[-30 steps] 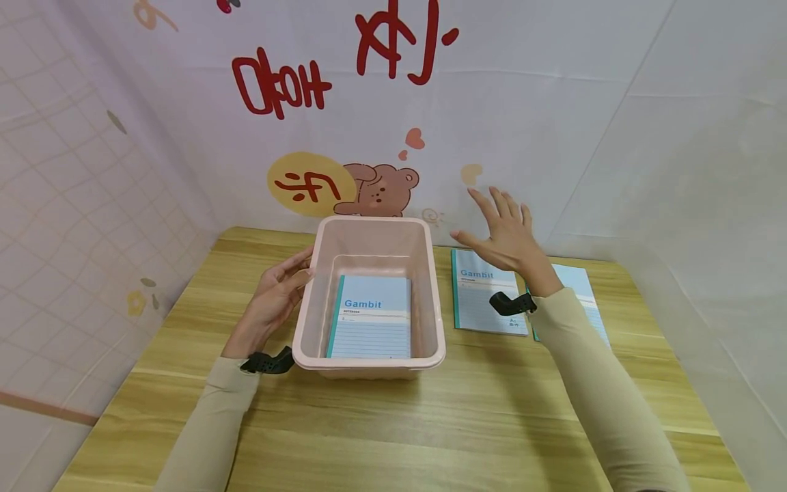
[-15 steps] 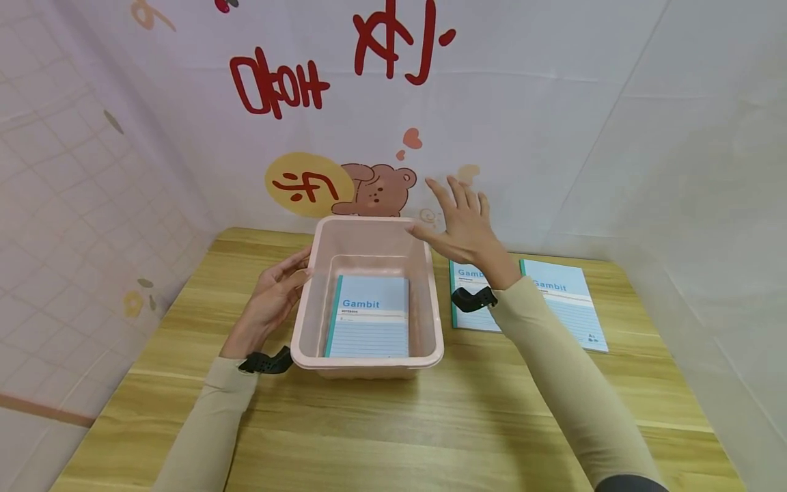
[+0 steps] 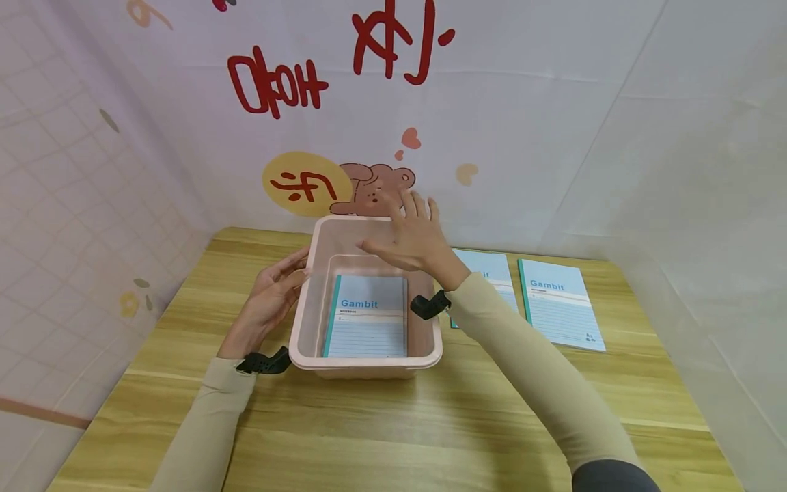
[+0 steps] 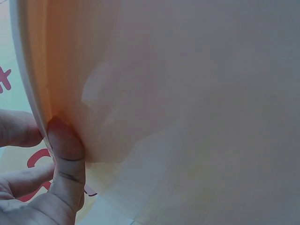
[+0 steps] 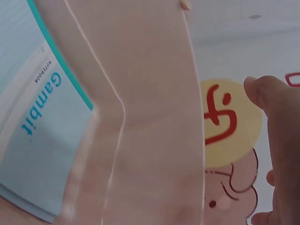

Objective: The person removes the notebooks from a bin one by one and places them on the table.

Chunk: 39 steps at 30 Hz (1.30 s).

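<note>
A pink plastic bin (image 3: pixel 365 363) stands on the table with a blue-and-white Gambit notebook (image 3: pixel 369 321) lying flat inside. The left hand (image 3: pixel 268 301) grips the bin's left rim, and in the left wrist view its thumb (image 4: pixel 66 145) lies against the bin wall (image 4: pixel 187 117). Above the back right part of the bin, the right hand (image 3: pixel 418 239) is spread with its fingers extended, holding nothing. The right wrist view shows that hand (image 5: pixel 281 145) beyond the bin's edge, with the notebook (image 5: pixel 37 112) at left.
Right of the bin, two more notebooks lie on the wooden table (image 3: pixel 381 430): one (image 3: pixel 492 270) partly behind the right forearm, the other (image 3: pixel 562 304) farther right. A printed white cloth (image 3: pixel 522 123) hangs behind the table.
The right hand has moved left from above the notebooks to over the bin, uncovering the far right notebook. The left hand still holds the rim.
</note>
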{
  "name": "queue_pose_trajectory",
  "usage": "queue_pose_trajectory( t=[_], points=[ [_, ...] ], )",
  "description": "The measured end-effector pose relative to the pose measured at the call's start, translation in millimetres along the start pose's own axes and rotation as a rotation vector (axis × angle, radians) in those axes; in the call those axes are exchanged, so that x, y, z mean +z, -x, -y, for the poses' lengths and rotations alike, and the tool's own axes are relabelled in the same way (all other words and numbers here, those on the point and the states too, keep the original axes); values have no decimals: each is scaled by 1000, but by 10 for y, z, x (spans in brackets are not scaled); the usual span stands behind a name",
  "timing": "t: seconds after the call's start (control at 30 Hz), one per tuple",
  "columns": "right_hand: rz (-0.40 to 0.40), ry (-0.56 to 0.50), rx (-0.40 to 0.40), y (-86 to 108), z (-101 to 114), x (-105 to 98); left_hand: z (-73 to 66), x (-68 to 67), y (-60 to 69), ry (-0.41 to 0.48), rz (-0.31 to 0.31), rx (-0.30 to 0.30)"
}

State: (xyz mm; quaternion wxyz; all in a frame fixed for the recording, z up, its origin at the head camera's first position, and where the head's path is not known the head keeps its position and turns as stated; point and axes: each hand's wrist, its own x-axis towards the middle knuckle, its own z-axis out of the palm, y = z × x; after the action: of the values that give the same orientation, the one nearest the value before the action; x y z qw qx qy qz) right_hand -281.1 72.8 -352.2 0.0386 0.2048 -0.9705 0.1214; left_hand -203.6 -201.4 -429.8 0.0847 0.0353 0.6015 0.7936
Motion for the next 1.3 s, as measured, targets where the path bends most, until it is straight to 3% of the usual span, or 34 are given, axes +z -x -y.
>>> queue_pose_trajectory(
  t=[0.33, 0.5, 0.67, 0.83, 1.13, 1.3],
  points=[
    [69, 39, 93, -28, 398, 239, 5, -12, 7, -17, 4, 2],
    [96, 100, 88, -30, 533, 318, 12, -13, 5, -6, 17, 7],
    [88, 177, 80, -30, 600, 351, 19, -11, 7, 0, 19, 3],
    [106, 168, 86, -73, 622, 465, 4, -10, 6, -13, 21, 0],
    [224, 170, 182, -70, 721, 724, 10, -19, 7, -6, 4, 3],
    [280, 178, 197, -89, 729, 823, 13, -14, -5, 2, 11, 12]
  ],
)
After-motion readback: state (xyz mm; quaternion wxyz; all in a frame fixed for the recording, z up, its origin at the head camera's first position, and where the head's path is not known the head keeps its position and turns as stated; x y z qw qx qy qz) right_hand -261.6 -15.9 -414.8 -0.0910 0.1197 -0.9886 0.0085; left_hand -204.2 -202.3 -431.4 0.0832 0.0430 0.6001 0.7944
